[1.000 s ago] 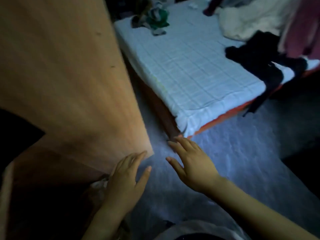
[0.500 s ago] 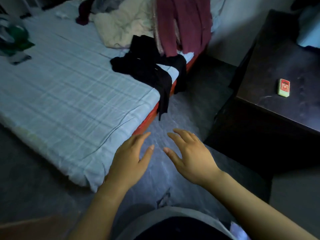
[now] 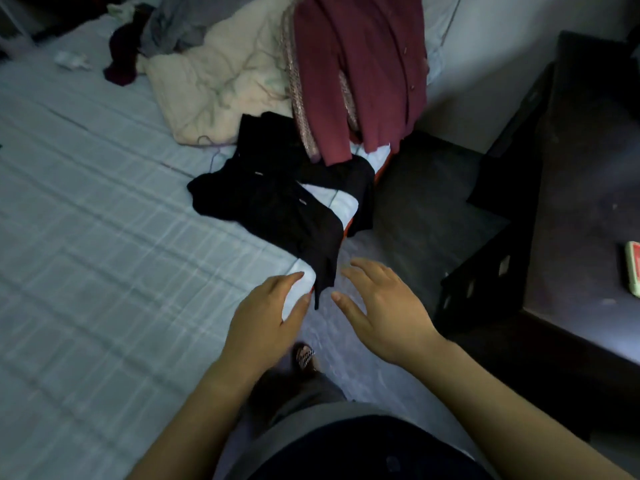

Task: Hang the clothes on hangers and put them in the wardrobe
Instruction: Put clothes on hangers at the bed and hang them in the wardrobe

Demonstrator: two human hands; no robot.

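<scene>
Clothes were piled at the mattress (image 3: 104, 237) corner: a black garment (image 3: 277, 202) draped over the edge with one end dangling off, a maroon one (image 3: 356, 71) at 12 o'clock from it, a cream one (image 3: 221, 88) at 10. Bare floor (image 3: 415, 216) ran between the mattress and a dark table (image 3: 585, 216) at 3 o'clock. Both hands hovered either side of the dangling end, left hand (image 3: 266, 323) and right hand (image 3: 388, 313) with fingers loosely spread, holding nothing.

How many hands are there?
2. The bare left hand hovers over the corner of the checked white bed sheet; the bare right hand hovers over the grey floor. Both are open and empty, flanking a dangling crumpled black garment.
</scene>
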